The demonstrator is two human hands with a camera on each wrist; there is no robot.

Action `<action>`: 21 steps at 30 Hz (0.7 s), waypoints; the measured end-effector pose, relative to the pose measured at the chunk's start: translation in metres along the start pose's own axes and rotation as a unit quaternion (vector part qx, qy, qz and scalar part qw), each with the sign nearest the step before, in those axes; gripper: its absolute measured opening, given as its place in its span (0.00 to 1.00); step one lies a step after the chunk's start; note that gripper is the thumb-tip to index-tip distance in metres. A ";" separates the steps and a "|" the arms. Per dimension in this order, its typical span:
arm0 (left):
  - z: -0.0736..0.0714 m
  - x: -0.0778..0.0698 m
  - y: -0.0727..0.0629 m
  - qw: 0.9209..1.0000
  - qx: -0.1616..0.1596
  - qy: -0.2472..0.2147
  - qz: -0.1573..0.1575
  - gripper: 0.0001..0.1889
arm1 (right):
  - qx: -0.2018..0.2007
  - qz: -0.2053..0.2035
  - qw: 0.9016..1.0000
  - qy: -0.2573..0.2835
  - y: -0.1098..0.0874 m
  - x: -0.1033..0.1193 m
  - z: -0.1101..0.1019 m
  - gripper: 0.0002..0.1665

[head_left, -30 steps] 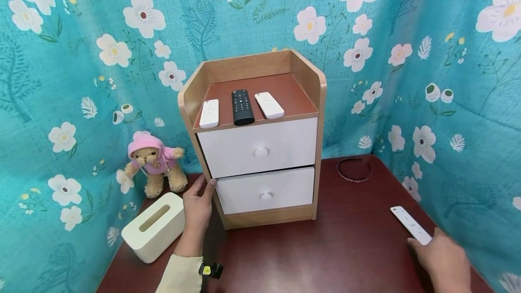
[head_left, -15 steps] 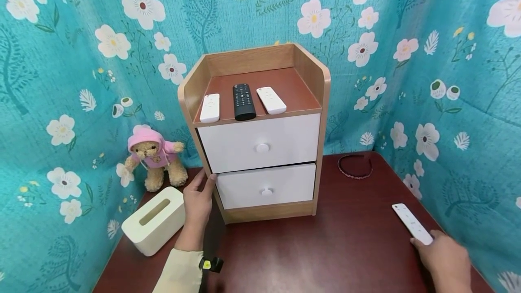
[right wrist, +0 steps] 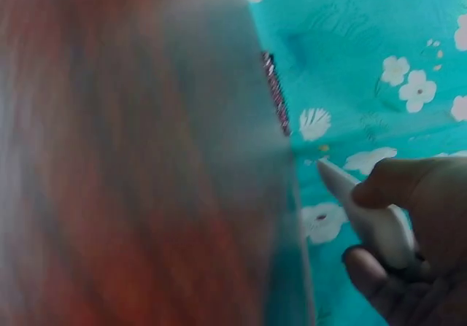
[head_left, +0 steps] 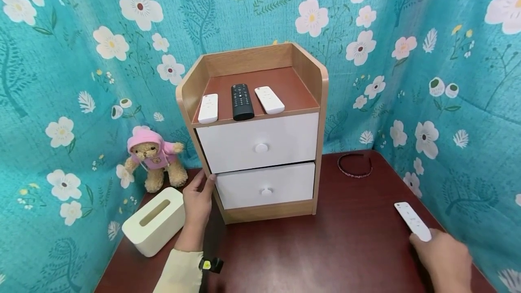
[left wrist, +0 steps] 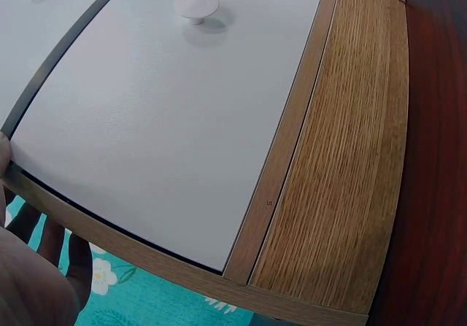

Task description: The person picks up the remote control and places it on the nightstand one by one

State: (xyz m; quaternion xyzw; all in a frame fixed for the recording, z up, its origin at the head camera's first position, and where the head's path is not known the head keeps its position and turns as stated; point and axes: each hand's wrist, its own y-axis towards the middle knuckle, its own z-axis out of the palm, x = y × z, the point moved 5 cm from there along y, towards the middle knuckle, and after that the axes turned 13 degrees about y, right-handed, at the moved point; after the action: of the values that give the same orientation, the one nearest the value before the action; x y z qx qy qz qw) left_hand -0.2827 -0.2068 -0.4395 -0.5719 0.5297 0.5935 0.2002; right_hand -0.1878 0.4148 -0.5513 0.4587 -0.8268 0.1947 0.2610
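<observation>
A small wooden cabinet (head_left: 269,211) with two white drawers stands on the table. My left hand (head_left: 197,200) grips its left side, the thumb (left wrist: 4,151) over the front edge and the fingers on the outer side panel. On the cabinet's top shelf lie a white remote control (head_left: 209,108), a black remote control (head_left: 242,103) and another white remote control (head_left: 269,100). At the right, my right hand (head_left: 444,257) holds a white remote control (head_left: 412,220) by its near end; the far end points up and left. The lower drawer (head_left: 265,186) sits slightly crooked in its frame.
Left of the cabinet are a cream tissue box (head_left: 153,221) and a teddy bear (head_left: 153,155) in a pink hoodie. A dark headband (head_left: 354,175) lies on the red-brown table (head_left: 346,248) at the back right. A flowered teal curtain (head_left: 252,17) encloses the table.
The right hand's remote control has tilted, its far end shifting slightly right. My left hand keeps its place on the cabinet. The head view has shifted a little.
</observation>
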 end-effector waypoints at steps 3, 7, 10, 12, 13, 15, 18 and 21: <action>0.000 -0.001 0.000 1.000 0.001 -0.006 0.000 0.18 | -0.039 -0.022 0.999 0.020 -0.007 0.017 -0.006 0.38; 0.001 0.000 0.000 1.000 0.001 -0.002 -0.004 0.19 | -0.108 -0.082 0.988 0.074 -0.020 0.047 -0.022 0.37; 0.000 0.001 0.000 1.000 0.001 0.005 -0.004 0.19 | -0.139 -0.106 0.977 0.124 -0.034 0.073 -0.036 0.37; 0.000 0.001 0.000 1.000 0.003 0.004 -0.003 0.19 | -0.150 -0.108 0.972 0.148 -0.046 0.091 -0.044 0.38; 0.000 0.000 0.000 1.000 0.004 0.005 -0.001 0.19 | -0.158 -0.110 0.968 0.160 -0.053 0.101 -0.047 0.39; 0.000 0.000 0.000 1.000 0.006 0.008 0.001 0.19 | -0.188 -0.131 0.956 0.185 -0.067 0.120 -0.054 0.38; 0.000 0.000 0.000 1.000 0.006 0.010 0.001 0.19 | -0.238 -0.180 0.926 0.231 -0.088 0.146 -0.065 0.36; 0.000 0.001 -0.001 1.000 0.007 0.012 -0.002 0.20 | -0.279 -0.230 0.889 0.281 -0.106 0.169 -0.075 0.34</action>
State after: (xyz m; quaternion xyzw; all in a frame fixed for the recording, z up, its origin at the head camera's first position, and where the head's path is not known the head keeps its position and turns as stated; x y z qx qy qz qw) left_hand -0.2817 -0.2067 -0.4406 -0.5787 0.5346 0.5828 0.1990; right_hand -0.1522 0.2927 -0.3801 0.4703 -0.6109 0.0112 0.6369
